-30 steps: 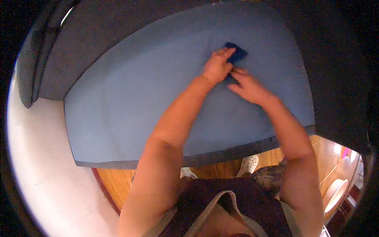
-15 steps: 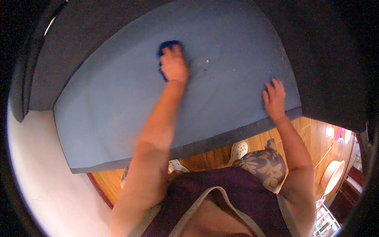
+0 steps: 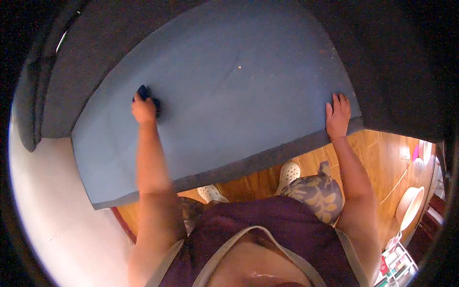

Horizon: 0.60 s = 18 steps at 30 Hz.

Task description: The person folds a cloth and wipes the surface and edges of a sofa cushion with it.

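My left hand (image 3: 144, 110) is closed round a dark blue, hand-sized, brush-like object (image 3: 142, 90) on the left part of a blue sofa seat (image 3: 215, 115). Most of that object is hidden under my fingers, so its exact kind does not show. On the right, my right hand (image 3: 338, 115) lies flat near the seat's front edge, fingers stretched out and holding nothing. Between the two hands, farther back, a small pale crumb (image 3: 240, 67) rests on the fabric, with a few tinier specks towards the right.
Dark grey sofa sides (image 3: 382, 71) border the seat at the back and right. A white wall (image 3: 48, 201) stands at the left. Below is a wooden floor (image 3: 368, 153), with a pale basin (image 3: 410, 205) and a rack of small items (image 3: 399, 265) at the right.
My left hand has swept the dark blue object left and somewhat nearer to me across the seat. My right hand stays flat near the front edge, shifted slightly. The view has shifted a little.
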Available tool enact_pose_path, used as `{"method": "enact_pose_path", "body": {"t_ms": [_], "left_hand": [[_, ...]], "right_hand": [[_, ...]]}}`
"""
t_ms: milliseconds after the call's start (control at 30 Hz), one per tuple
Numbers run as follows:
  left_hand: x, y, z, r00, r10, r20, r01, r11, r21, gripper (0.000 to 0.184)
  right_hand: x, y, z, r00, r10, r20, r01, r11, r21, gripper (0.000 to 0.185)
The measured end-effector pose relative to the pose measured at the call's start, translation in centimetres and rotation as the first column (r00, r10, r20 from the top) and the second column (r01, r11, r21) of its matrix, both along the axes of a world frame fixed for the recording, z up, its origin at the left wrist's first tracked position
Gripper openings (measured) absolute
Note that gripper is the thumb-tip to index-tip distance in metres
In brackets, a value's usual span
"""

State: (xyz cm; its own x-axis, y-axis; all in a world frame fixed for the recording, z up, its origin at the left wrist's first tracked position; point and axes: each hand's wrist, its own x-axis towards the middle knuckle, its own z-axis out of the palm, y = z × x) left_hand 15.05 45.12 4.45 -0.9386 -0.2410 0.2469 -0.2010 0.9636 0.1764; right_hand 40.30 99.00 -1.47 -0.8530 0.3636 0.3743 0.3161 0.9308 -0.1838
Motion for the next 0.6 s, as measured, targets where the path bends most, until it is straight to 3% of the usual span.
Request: {"method": "enact_pose_path", "body": {"t_ms": [67,133,167,233,267,300,367,467,533,600], "left_hand": [[2.4,3.2,-2.8,0.978,-0.205,-0.027,0.2,0.971,-0.133,0.043],[4.5,12.9,-5.6,0.918,-0.396,-0.021,0.381,0.894,-0.236,0.035],[7.6,20.1,-1.3,0.95,-0.302,0.079,0.309,0.946,-0.098,0.035],[9.0,27.2,-3.2,0.756,-0.649,-0.083,0.654,0.743,0.143,0.035],[10.0,30.7,-1.7,0.649,-0.761,0.008,0.713,0.612,0.343,0.049],[11.8,32.9,-0.8,0.462,-0.881,-0.103,0.824,0.383,0.418,0.052],[15.4,35.9,1.0,0.384,-0.916,-0.12,0.824,0.281,0.491,0.056],[15.7,32.6,3.7,0.4,-0.912,-0.088,0.854,0.337,0.395,0.058],[13.5,26.2,3.0,0.566,-0.821,-0.082,0.791,0.512,0.333,0.06],[9.6,17.3,1.4,0.692,-0.678,-0.247,0.718,0.684,0.131,0.055]], "right_hand": [[0.3,-0.7,0.5,0.997,-0.008,0.073,0.007,1.0,0.017,0.038],[0.4,-0.2,0.5,0.999,-0.002,0.046,-0.001,0.998,0.059,0.038],[0.6,0.1,0.3,0.999,0.002,0.049,-0.006,0.998,0.066,0.038],[0.9,0.3,-0.8,0.996,-0.046,0.073,0.043,0.999,0.032,0.04],[1.1,0.6,-1.3,0.997,-0.041,0.072,0.039,0.999,0.03,0.04],[0.9,1.1,-1.9,0.999,-0.025,0.026,0.025,1.0,0.017,0.039],[0.7,2.2,-2.9,1.0,-0.01,-0.026,0.01,1.0,0.001,0.039],[0.5,2.7,-3.5,0.981,-0.108,-0.16,0.092,0.99,-0.103,0.037],[0.5,2.2,-3.2,0.957,-0.129,-0.26,0.111,0.99,-0.083,0.035],[0.4,2.4,-3.6,0.958,-0.09,-0.273,0.078,0.996,-0.053,0.034]]}}
